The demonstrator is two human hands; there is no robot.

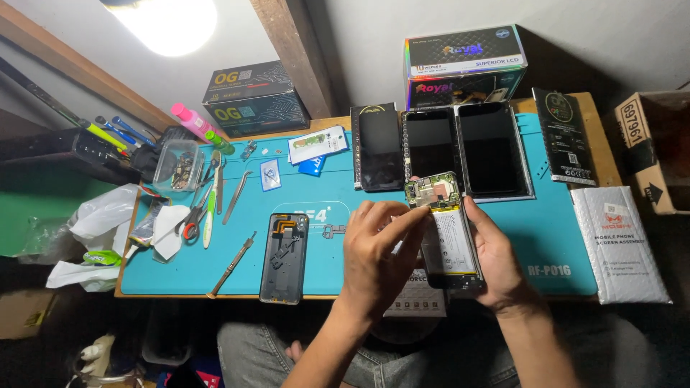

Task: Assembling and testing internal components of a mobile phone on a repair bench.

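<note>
My right hand grips an opened phone by its right edge, held upright over the near edge of the blue work mat. The phone's green circuit board and pale battery face up. My left hand covers the phone's left side, its fingertips touching the board near the top. A dark phone back cover lies on the mat to the left of my left hand. Three black screen panels lie side by side just beyond the phone.
Scissors, tweezers and a thin metal tool lie on the mat's left part. A clear container and white tissue sit at the left edge. Boxes stand at the back; a white padded pouch lies on the right.
</note>
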